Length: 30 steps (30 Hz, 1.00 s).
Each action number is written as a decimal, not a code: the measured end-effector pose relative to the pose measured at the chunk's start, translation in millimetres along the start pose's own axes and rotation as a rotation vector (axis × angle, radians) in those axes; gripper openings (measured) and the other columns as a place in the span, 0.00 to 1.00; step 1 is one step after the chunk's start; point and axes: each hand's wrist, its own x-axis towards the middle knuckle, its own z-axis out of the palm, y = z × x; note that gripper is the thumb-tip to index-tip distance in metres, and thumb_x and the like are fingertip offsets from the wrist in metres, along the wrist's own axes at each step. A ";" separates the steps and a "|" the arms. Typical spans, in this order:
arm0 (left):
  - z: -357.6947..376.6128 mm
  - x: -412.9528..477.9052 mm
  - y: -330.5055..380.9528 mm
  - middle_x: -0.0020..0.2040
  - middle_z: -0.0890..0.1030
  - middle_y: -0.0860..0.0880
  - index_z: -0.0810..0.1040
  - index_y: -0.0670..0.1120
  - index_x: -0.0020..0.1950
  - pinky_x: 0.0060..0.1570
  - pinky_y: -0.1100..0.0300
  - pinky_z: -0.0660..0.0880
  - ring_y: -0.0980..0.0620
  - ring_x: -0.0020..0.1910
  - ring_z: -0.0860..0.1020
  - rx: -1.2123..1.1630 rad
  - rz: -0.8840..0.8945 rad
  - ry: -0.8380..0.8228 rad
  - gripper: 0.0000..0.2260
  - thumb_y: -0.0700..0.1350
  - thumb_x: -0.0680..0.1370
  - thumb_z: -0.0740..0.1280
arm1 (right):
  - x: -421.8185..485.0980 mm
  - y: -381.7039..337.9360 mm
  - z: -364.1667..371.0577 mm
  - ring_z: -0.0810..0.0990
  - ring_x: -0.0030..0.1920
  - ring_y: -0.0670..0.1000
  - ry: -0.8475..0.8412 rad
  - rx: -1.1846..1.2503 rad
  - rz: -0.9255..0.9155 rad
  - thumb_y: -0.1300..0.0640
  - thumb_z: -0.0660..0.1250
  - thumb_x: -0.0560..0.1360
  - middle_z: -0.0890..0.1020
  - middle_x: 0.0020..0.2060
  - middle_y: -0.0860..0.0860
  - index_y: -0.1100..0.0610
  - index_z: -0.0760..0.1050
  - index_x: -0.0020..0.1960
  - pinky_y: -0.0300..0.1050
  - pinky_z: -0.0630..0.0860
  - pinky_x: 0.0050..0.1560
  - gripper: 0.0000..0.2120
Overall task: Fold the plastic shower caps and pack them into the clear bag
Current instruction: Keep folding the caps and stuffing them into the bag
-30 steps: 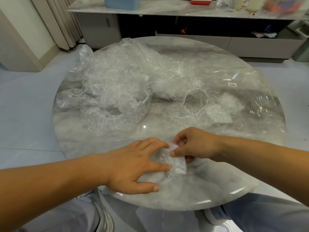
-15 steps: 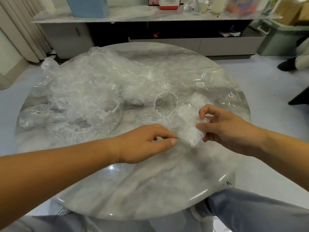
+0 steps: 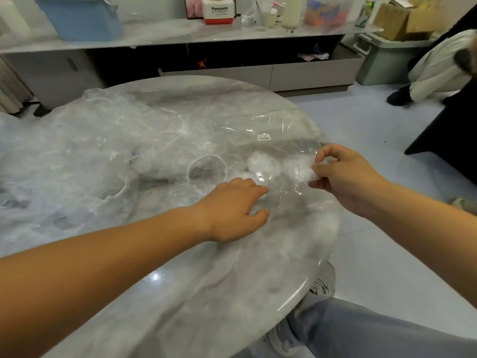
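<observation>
Two bare hands out over a round marble bench [image 3: 206, 293]. At three o'clock of the benchtop, the right grip [image 3: 346, 177], closed in a pinch on a folded shower cap [image 3: 299, 173], white and crumpled, held between thumb and curled fingers. Held cap right at the near-right edge of the clear bag [image 3: 281, 130], touching its film; whether already past the mouth, cannot tell. Near the middle of the bench, at nine o'clock from the other, the left grip [image 3: 232, 208]: palm down, fingers relaxed and slightly spread, holding nothing, tips resting on the bag's wrinkled film. Bag lying flat at two o'clock on the bench, with a small white label [image 3: 264, 137] on its top face and another bundled cap [image 3: 263, 162] seen through it, just at ten o'clock from the held one. Heaped from nine to eleven o'clock, a loose pile of unfolded shower caps [image 3: 98, 151], clear and puffy, one elastic opening gaping at eleven o'clock from the left grip. Beyond the bench at twelve o'clock, a long shelf [image 3: 232, 34] carrying a blue tub [image 3: 82, 21] and a red-and-white Panasonic box [image 3: 219, 11]. Low by the floor at two o'clock, a person in white [image 3: 436, 65], only partly in frame. Below the bench edge at five o'clock, grey trousers [image 3: 374, 329] and a shoe [image 3: 322, 282].
</observation>
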 end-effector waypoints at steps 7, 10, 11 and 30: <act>11.9 -8.8 -0.1 0.59 0.75 0.54 0.76 0.54 0.68 0.63 0.57 0.63 0.54 0.60 0.70 0.094 0.054 -0.075 0.29 0.64 0.76 0.48 | -4.2 6.7 9.5 0.82 0.37 0.49 -0.111 0.155 0.043 0.71 0.65 0.79 0.80 0.42 0.56 0.65 0.80 0.51 0.42 0.83 0.44 0.06; 16.4 -12.0 -0.9 0.68 0.67 0.52 0.77 0.55 0.68 0.69 0.57 0.55 0.53 0.68 0.63 0.147 0.100 -0.053 0.29 0.66 0.77 0.48 | -6.9 10.6 11.1 0.84 0.46 0.53 -0.153 0.206 0.084 0.65 0.67 0.79 0.83 0.49 0.58 0.66 0.81 0.55 0.47 0.83 0.47 0.07; 17.8 -12.7 -1.0 0.73 0.63 0.51 0.76 0.55 0.68 0.71 0.56 0.52 0.52 0.72 0.58 0.162 0.112 -0.049 0.30 0.66 0.77 0.47 | -7.6 11.5 10.4 0.83 0.47 0.55 -0.163 0.191 0.098 0.62 0.67 0.80 0.83 0.51 0.57 0.64 0.81 0.55 0.49 0.83 0.48 0.08; 26.5 -10.3 -7.8 0.83 0.43 0.50 0.67 0.53 0.75 0.78 0.50 0.44 0.51 0.80 0.42 0.230 0.060 -0.068 0.34 0.69 0.78 0.41 | -18.7 43.1 -7.6 0.83 0.52 0.59 -0.320 0.019 0.305 0.38 0.52 0.83 0.84 0.55 0.63 0.65 0.83 0.56 0.55 0.81 0.53 0.34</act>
